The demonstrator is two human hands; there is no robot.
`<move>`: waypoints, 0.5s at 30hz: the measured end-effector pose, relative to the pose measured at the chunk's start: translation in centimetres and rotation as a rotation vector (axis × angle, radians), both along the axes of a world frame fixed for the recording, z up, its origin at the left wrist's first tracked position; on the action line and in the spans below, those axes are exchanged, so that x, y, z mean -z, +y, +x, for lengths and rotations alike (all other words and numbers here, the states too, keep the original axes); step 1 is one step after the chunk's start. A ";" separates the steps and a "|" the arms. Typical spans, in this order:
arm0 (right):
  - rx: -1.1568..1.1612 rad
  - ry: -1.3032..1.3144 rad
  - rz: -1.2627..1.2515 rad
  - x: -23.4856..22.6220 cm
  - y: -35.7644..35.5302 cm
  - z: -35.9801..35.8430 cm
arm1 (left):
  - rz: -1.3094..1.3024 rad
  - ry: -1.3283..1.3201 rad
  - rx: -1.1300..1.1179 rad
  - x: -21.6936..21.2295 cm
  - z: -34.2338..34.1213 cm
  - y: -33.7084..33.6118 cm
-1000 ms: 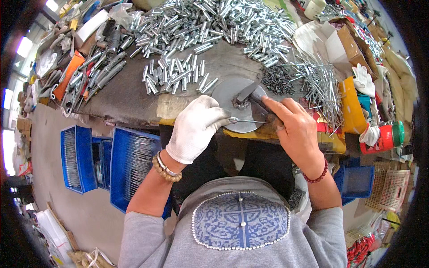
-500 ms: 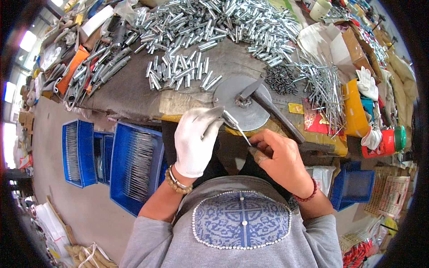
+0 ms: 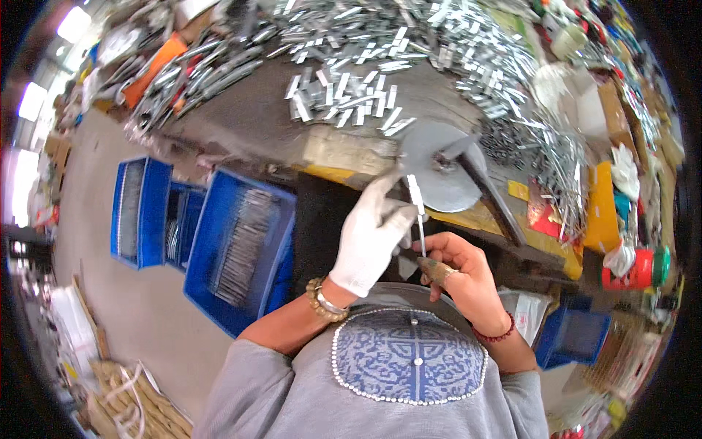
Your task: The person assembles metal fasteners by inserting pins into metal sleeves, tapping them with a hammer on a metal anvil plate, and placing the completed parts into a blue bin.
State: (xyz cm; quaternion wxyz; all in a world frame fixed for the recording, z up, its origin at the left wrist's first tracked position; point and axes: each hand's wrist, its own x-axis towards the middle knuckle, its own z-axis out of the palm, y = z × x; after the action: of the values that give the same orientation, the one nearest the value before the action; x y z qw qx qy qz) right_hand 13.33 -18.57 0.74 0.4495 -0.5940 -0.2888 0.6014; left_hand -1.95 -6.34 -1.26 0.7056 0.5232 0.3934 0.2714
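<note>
A short shiny metal tube (image 3: 415,189) stands nearly upright on a thin metal rod (image 3: 422,238), in front of the bench. My left hand (image 3: 374,235), in a white glove, is closed, its thumb against the tube's lower part; some of its fingers are hidden. Below it, my bare right hand (image 3: 464,276) pinches the rod's lower end between thumb and fingers, with a dark covering on the thumb. Just beyond lies a round grey metal plate (image 3: 446,192) with a hammer (image 3: 488,186) across it.
Piles of loose metal tubes (image 3: 351,95) cover the back of the bench (image 3: 241,110). Small dark pieces (image 3: 504,143) and thin rods (image 3: 574,175) lie at the right. Blue bins (image 3: 196,282) hold rows of rods at lower left. A red jar (image 3: 632,269) stands far right.
The view has turned, so the bench sits farther right and tilted. The tube and rod have swung from slanting to nearly upright, and both hands have come closer together.
</note>
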 end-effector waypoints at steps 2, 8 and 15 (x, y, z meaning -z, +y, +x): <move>-0.030 -0.020 -0.005 -0.3 0.4 -0.5 | 0.036 -0.011 -0.022 1.0 -0.3 0.0; 0.034 -0.138 0.034 0.5 0.2 -1.8 | 0.030 -0.179 -0.079 2.8 -0.6 -0.2; -0.215 -0.088 0.065 2.3 2.2 -3.8 | 0.107 -0.127 -0.383 4.4 -8.0 -0.1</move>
State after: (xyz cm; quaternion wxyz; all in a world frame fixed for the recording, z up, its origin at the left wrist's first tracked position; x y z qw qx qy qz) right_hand 9.55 -16.37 -1.56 0.3883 -0.5705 -0.3899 0.6097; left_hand -10.00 -6.44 -5.61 0.6359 0.4574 0.4253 0.4534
